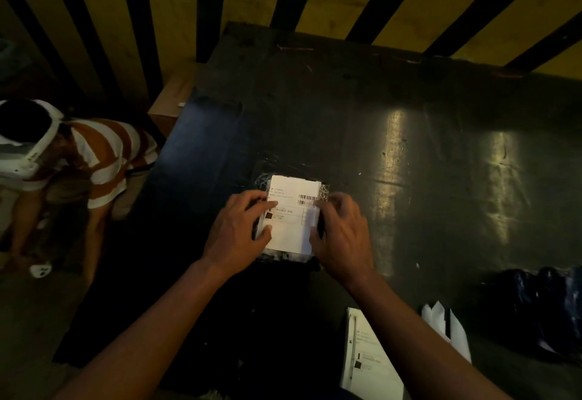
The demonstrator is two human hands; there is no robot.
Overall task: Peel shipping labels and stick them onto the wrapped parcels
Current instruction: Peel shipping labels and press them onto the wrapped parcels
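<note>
While label (291,213) sits atop wrapped parcel (285,256) at bench (409,147) centre, left hand (239,232) at 9 o'clock and right hand (341,235) at 3 o'clock press spread fingers flat on its edges, likely smoothing it; spare labels (368,358) wait at 5 o'clock.

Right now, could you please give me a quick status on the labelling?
Left hand and right hand pressing shipping label flat onto wrapped parcel. More labels stacked near right. Nothing in the way.
</note>
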